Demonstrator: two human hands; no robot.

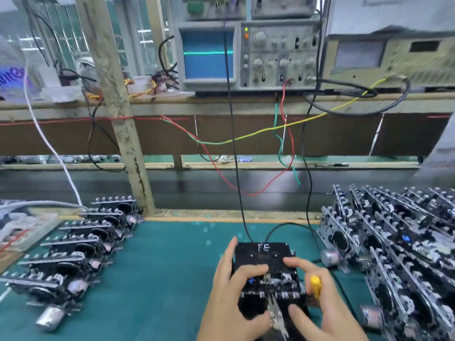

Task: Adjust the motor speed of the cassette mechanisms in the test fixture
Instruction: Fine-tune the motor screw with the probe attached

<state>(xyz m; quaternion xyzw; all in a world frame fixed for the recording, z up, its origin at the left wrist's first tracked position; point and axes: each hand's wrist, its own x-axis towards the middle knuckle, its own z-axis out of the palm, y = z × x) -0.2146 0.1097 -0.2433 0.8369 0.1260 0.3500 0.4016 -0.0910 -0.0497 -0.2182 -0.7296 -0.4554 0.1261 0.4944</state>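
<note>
A black test fixture marked "FE" stands on the green mat at bottom centre, with a cassette mechanism seated in its front. My left hand wraps the fixture's left side, its fingers lying over the mechanism. My right hand rests on the right side, index finger on top of the fixture, and holds a yellow-handled screwdriver. A metal clip hangs at the fixture's front between my thumbs.
Rows of cassette mechanisms lie on the left and are stacked on the right. Black cables run from the fixture up to an oscilloscope showing a flat green trace. Red, green and yellow wires hang behind.
</note>
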